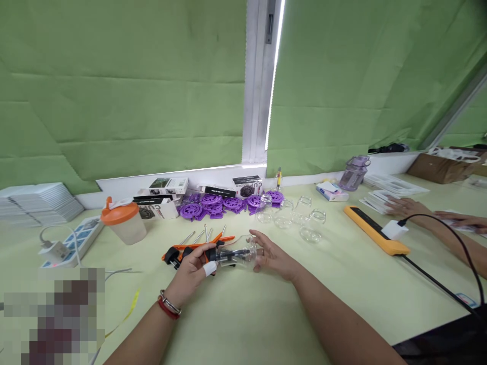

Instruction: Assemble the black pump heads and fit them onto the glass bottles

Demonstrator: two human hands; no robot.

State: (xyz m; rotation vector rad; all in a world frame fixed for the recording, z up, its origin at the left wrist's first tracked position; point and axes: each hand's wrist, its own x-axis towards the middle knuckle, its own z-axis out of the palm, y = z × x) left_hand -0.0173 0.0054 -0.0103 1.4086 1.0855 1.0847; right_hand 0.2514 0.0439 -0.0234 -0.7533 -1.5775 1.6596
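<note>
My left hand [192, 271] is closed around the black and orange tool [182, 252], with white tape on one finger and bracelets at the wrist. The tool's black tip reaches into a clear glass jar [239, 253] lying on its side on the table. My right hand [271, 256] cups the jar's right end, fingers curled against the glass. Several metal rods [203, 234] lie just behind the tool.
Several clear glass jars [292, 215] and purple plastic wheels [224, 204] sit behind, with small boxes [163, 195]. An orange-lidded cup [124, 220] and a power strip [74, 241] are at left. A yellow power strip [375, 230] with a black cable and another person's hands [411, 208] are at right.
</note>
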